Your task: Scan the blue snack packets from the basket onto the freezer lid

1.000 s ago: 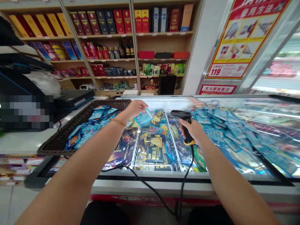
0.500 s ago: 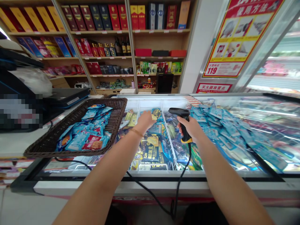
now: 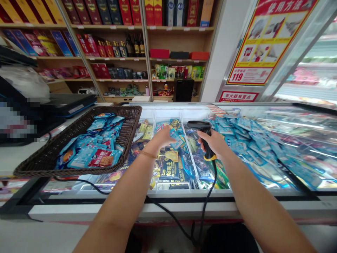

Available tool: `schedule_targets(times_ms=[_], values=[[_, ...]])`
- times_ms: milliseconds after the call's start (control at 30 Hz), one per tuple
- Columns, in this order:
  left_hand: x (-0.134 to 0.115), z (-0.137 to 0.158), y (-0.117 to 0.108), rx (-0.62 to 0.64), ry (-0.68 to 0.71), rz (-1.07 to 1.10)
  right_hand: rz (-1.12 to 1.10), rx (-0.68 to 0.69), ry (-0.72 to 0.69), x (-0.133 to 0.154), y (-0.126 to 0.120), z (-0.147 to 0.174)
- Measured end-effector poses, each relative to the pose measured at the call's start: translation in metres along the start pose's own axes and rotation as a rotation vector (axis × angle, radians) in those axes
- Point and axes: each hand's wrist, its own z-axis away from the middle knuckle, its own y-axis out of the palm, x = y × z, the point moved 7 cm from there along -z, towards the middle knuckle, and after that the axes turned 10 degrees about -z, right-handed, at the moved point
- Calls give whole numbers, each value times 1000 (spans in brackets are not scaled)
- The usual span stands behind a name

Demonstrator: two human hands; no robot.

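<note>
My left hand [image 3: 164,136] is closed on a small blue snack packet [image 3: 177,139], held by its left end over the freezer. My right hand [image 3: 213,142] grips a black barcode scanner [image 3: 207,140] with a yellow tip at the handle's base. The scanner's head points left, towards the packet, with a short gap between them. From the handle a black cable [image 3: 207,200] hangs down over the freezer's front edge. At the left stands a brown woven basket [image 3: 129,140] with many blue packets [image 3: 81,154] and a red-labelled one inside.
The chest freezer [image 3: 184,211] holds bagged frozen goods [image 3: 170,167] between white wire dividers. On the glass to the right lies a pile of blue packets [image 3: 252,131]. A black counter device [image 3: 71,105] stands behind the basket. Shelves of boxes and bottles line the back wall.
The packet in my left hand has turned and shows more of its face beside the scanner. The view has shifted slightly; the scanner stays in my right hand.
</note>
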Motion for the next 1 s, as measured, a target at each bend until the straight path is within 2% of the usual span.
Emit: schedule_targets(times_ms=[233, 333, 600, 1000], values=[[27, -18, -18, -291, -5, 289, 30, 72, -62, -3, 8, 2], [32, -20, -21, -362, -30, 449, 53, 92, -105, -1, 11, 4], [26, -16, -22, -386, -38, 590, 164, 209, -133, 5, 29, 18], [23, -16, -18, -375, 11, 646, 175, 239, -140, 8, 30, 20]])
